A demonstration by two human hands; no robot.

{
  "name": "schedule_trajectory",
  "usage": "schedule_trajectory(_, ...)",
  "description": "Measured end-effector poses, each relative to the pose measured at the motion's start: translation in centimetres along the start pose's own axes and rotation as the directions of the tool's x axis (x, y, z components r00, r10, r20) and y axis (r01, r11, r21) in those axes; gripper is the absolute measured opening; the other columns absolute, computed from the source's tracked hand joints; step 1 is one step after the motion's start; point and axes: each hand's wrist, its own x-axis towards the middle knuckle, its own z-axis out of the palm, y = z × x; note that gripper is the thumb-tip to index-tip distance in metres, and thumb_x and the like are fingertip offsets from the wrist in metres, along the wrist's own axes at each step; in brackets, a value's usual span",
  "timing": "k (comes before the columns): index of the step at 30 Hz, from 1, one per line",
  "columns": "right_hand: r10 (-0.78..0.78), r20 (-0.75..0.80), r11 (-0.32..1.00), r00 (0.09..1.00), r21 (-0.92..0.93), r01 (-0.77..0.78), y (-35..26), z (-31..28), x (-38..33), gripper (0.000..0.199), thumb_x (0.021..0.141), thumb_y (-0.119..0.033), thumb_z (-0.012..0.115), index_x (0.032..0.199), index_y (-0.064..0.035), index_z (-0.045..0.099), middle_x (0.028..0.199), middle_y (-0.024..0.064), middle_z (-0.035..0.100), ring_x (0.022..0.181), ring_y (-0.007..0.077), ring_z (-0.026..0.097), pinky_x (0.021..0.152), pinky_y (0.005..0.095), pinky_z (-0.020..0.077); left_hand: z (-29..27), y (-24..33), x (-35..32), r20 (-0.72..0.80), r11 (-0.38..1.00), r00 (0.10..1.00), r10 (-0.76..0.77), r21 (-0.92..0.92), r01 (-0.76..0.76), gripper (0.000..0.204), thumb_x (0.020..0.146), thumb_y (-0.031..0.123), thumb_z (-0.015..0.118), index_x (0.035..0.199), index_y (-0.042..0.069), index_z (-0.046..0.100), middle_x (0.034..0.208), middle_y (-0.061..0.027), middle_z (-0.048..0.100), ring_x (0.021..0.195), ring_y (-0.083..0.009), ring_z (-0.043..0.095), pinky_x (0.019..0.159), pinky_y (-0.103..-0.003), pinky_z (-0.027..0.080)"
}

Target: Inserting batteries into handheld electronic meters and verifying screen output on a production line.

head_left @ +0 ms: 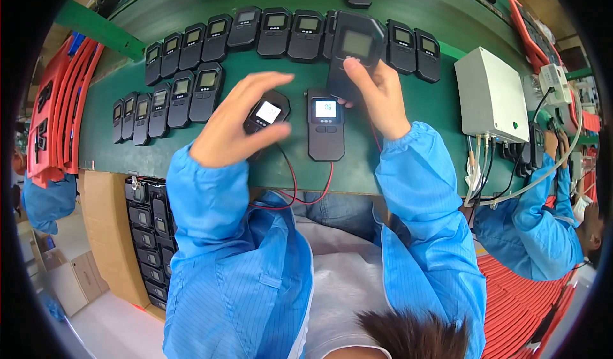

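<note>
The left hand point(233, 126) pinches a black device with lit screen point(266, 113); the right hand point(377, 94) grips another black device point(353, 49) above the green counter point(408, 142).

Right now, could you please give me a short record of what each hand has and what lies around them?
left hand: holds a lit black device
right hand: holds a larger black device, screen unlit
between hands: lit black unit flat on green bench, red and black wires beneath
bench rows: black devices
right side: white box
</note>
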Motion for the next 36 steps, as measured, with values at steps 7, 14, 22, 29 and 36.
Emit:
schedule_trajectory(7, 0.142, -0.006, 0.989, 0.990, 0.052, -0.142, -0.1, -0.7, 0.5, 0.036, 0.096, -0.035, 0.057, 0.104, -0.0003, 0.059, 0.080, 0.0101, 0.065, 0.060, 0.0170, 0.062, 0.052, 0.0269, 0.0467, 0.0, 0.2, -6.0, 0.041, 0.964, 0.969, -0.242, 0.128, 0.235, 0.088, 0.066, 0.003, 0.080, 0.144, 0.011, 0.039, 0.141, -0.0144, 0.043, 0.124, -0.0335, 0.050, 0.099, -0.037, 0.046)
schedule_trajectory(14, 0.162, -0.023, 0.987, 0.987, 0.004, -0.161, -0.1, -1.0, 0.7, 0.038, 0.095, -0.037, 0.057, 0.103, 0.0003, 0.059, 0.079, 0.0107, 0.065, 0.061, 0.0173, 0.062, 0.053, 0.0269, 0.0469, 1.6, 1.4, -6.4, 0.025, 0.921, 0.926, -0.376, -0.103, 0.377, 0.092, 0.062, 0.002, 0.083, 0.143, 0.013, 0.041, 0.138, -0.0125, 0.045, 0.106, -0.0259, 0.055, 0.083, -0.033, 0.049)
schedule_trajectory(22, 0.194, -0.056, 0.978, 0.979, -0.070, -0.198, -0.3, -1.5, 1.0, 0.047, 0.093, -0.045, 0.056, 0.102, 0.0001, 0.063, 0.085, 0.0106, 0.066, 0.069, 0.0165, 0.063, 0.059, 0.0269, 0.0478, 1.6, -0.2, -5.8, 0.071, 0.943, 0.947, -0.312, -0.098, 0.318, 0.096, 0.059, 0.015, 0.088, 0.143, 0.012, 0.041, 0.139, -0.0110, 0.044, 0.118, -0.0289, 0.051, 0.092, -0.037, 0.047)
schedule_trajectory(29, 0.251, -0.214, 0.928, 0.944, -0.225, -0.298, -0.6, -3.0, 1.6, 0.046, 0.094, -0.043, 0.057, 0.112, -0.0019, 0.063, 0.097, 0.0031, 0.066, 0.087, 0.0105, 0.062, 0.079, 0.0230, 0.0469, 2.6, -2.2, -5.3, -0.004, 0.982, 0.984, -0.176, 0.061, 0.176, 0.105, 0.055, 0.033, 0.090, 0.145, 0.012, 0.038, 0.147, -0.0139, 0.034, 0.136, -0.0337, 0.032, 0.111, -0.046, 0.030)
schedule_trajectory(36, 0.196, -0.109, 0.963, 0.975, -0.167, -0.212, -0.8, -5.1, 2.1, 0.040, 0.095, -0.036, 0.058, 0.121, -0.0063, 0.060, 0.100, 0.0005, 0.066, 0.085, 0.0074, 0.061, 0.070, 0.0205, 0.0473, 2.6, -2.7, -4.9, 0.009, 0.984, 0.985, -0.170, 0.043, 0.170, 0.107, 0.056, 0.040, 0.088, 0.146, 0.011, 0.035, 0.152, -0.0163, 0.028, 0.143, -0.0357, 0.023, 0.116, -0.050, 0.019)
